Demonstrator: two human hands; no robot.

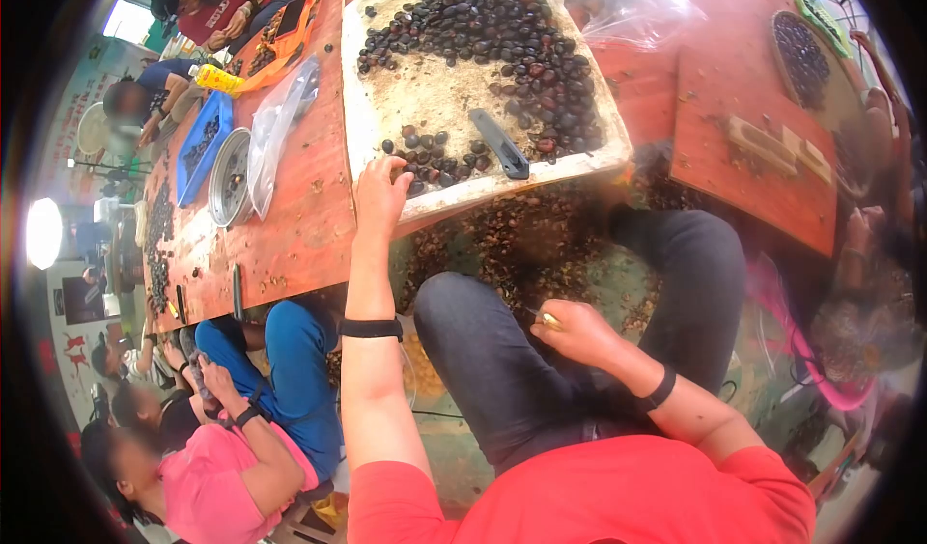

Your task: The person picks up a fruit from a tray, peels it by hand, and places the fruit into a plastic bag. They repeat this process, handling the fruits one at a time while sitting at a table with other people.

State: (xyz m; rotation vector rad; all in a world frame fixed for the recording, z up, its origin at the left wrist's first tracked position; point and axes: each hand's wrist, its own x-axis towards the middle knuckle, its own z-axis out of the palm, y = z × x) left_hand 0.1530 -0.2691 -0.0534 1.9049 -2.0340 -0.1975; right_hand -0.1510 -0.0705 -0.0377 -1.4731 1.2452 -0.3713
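Observation:
My left hand (382, 195) reaches over the near left corner of a pale, shallow tray (425, 85). Its fingers are slightly curved, with thumb and forefinger apart beside a small cluster of dark, glossy round nuts or fruits (436, 161). A much larger heap of them (492, 27) covers the tray's far and right parts. Near the front rim lies a dark grey flat-handled tool (499, 144), like a folded cutter. Above my lap, my right hand (584, 334) is closed around a small tool with a yellowish handle (551, 321); its working end is unclear.
Brown husks (531, 245) litter the floor below the tray. On the red table (299, 225) stand a metal bowl (230, 179), a blue tray (205, 148) and a plastic bag (280, 139). A person in pink (227, 476) sits at left; others work farther off. A wooden board (753, 177) lies right.

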